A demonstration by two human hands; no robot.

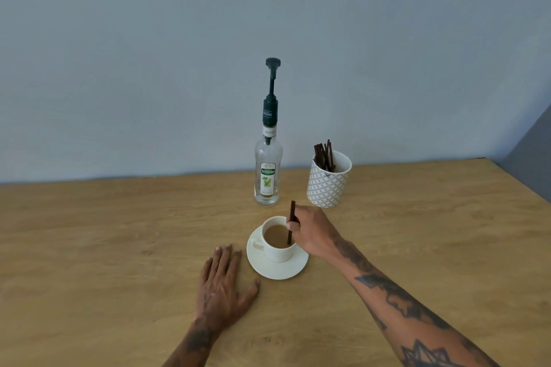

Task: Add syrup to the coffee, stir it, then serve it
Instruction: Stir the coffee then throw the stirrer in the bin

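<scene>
Milky coffee (275, 235) sits in its cup on the near worktop (119, 232); we judge stirring underway, right hand (310, 231) pinching the stirrer (290, 225), left hand (222, 283) flat, empty. Next: lift the stirrer out, serve.

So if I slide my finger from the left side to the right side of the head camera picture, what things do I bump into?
Open left hand flat on the wooden table → clear glass syrup bottle with dark green pump → grey-and-white patterned cup of dark brown stir sticks.
</scene>
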